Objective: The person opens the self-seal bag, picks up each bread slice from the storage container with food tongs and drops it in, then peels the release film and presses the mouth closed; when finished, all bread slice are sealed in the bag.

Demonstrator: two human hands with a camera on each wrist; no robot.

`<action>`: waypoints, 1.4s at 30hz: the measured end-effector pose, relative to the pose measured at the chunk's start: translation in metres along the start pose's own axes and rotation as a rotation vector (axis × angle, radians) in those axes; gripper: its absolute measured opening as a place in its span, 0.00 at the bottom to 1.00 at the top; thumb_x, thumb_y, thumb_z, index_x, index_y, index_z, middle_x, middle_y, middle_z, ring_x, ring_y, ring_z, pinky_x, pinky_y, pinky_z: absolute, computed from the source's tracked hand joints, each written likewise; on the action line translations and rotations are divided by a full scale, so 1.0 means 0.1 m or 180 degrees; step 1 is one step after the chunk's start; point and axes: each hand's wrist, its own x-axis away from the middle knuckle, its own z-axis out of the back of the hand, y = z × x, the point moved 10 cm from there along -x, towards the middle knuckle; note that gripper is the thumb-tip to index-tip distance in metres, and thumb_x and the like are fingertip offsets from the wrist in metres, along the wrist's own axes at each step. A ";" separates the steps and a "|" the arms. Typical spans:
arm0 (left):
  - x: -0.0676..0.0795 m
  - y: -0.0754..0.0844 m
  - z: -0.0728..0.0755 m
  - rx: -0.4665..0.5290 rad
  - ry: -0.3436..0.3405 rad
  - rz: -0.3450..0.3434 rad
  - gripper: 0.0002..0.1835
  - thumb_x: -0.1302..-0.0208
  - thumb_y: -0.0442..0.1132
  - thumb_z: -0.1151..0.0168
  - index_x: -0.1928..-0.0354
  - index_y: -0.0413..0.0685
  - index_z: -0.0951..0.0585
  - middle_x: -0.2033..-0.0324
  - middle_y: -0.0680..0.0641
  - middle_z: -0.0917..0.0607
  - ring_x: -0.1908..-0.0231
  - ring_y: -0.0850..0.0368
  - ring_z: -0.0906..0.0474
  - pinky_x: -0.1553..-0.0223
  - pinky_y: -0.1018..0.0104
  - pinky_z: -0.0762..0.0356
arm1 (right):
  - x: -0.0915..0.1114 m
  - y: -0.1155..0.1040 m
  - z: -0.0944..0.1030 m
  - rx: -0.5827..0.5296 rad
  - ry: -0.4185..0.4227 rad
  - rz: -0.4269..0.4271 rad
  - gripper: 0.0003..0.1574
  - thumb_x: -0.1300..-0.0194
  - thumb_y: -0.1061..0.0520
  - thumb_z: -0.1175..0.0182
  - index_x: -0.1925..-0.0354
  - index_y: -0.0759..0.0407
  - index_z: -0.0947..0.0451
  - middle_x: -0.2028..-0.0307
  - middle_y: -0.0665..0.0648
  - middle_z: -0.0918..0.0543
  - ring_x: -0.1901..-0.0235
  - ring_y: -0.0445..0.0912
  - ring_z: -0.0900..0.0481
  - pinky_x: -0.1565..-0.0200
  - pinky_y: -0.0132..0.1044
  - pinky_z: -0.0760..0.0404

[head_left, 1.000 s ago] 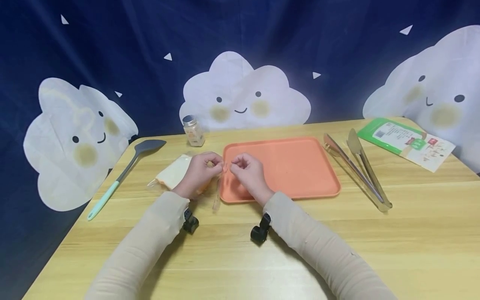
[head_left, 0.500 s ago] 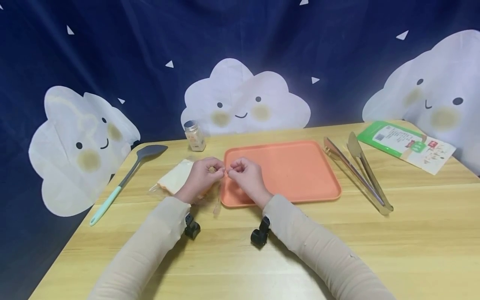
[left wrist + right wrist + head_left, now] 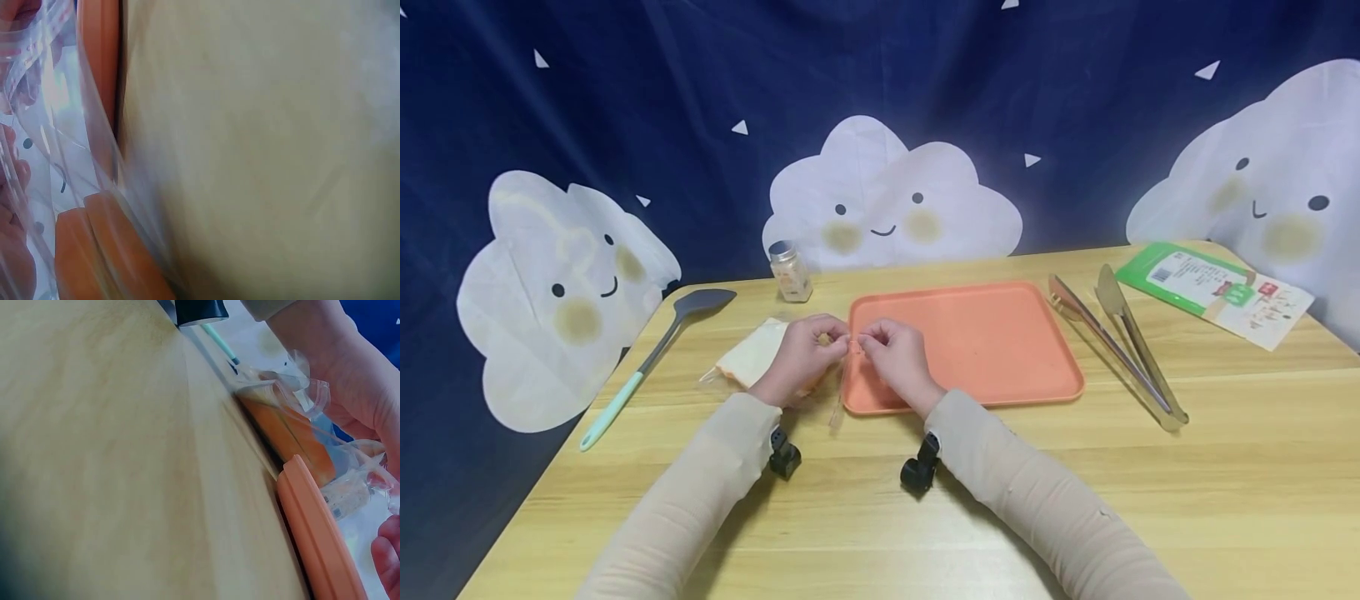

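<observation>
A clear plastic bag with a red-printed strip along its mouth holds sliced bread, white on its face with an orange-brown crust. My left hand pinches the mouth of the bag between thumb and fingers, hiding part of the bread. Just to its right, my right hand pinches the same edge, its fingertips close to the left ones over the tray's left rim. The bread slices lie on the table to the left of the orange tray.
A spatula with a mint handle lies at the left. Behind the bag stands a small jar with a metal lid. Metal tongs lie right of the tray, and a green and white packet is at the far right.
The hands' fingertips have drawn a little closer together at the bag's mouth. The head view has tilted slightly; the things on the table stay in place.
</observation>
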 end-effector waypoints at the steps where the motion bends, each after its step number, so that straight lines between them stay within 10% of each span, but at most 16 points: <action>1: 0.00 0.00 0.00 0.0010 -0.0005 0.0012 0.03 0.46 0.29 0.40 0.72 0.41 0.17 0.73 0.47 0.16 0.69 0.57 0.25 0.64 0.66 0.26 | 0.00 -0.01 0.00 0.0023 0.0018 0.0011 0.03 0.41 0.62 0.38 0.70 0.61 0.21 0.74 0.56 0.17 0.76 0.40 0.23 0.73 0.30 0.23; 10: 0.01 -0.14 0.05 0.0272 0.0030 0.0391 0.04 0.44 0.31 0.42 0.70 0.40 0.17 0.71 0.47 0.17 0.70 0.58 0.27 0.70 0.71 0.29 | -0.03 0.03 0.09 -0.0121 0.0199 -0.0015 0.06 0.42 0.68 0.40 0.74 0.63 0.27 0.74 0.61 0.17 0.73 0.48 0.18 0.71 0.32 0.20; 16: -0.03 -0.05 0.03 0.0061 -0.0017 0.0116 0.04 0.43 0.32 0.40 0.71 0.40 0.17 0.73 0.48 0.18 0.69 0.57 0.26 0.65 0.67 0.28 | -0.05 0.08 0.10 -0.0366 0.0176 -0.0129 0.03 0.42 0.64 0.39 0.68 0.64 0.23 0.73 0.59 0.18 0.74 0.43 0.20 0.71 0.32 0.20; 28: -0.02 -0.03 0.00 0.0029 0.0023 0.0042 0.03 0.45 0.30 0.39 0.72 0.42 0.17 0.74 0.47 0.17 0.71 0.58 0.26 0.67 0.68 0.28 | -0.02 -0.10 0.00 -0.0291 -0.0082 0.0496 0.14 0.44 0.62 0.36 0.57 0.64 0.19 0.67 0.59 0.15 0.66 0.46 0.19 0.62 0.32 0.20; 42: 0.00 -0.11 0.01 0.0114 0.0036 0.0256 0.05 0.44 0.31 0.40 0.68 0.38 0.17 0.74 0.47 0.18 0.71 0.57 0.27 0.69 0.70 0.29 | -0.04 0.05 -0.05 -0.0135 -0.0133 -0.0006 0.02 0.40 0.66 0.41 0.68 0.65 0.21 0.70 0.60 0.17 0.72 0.43 0.21 0.68 0.30 0.20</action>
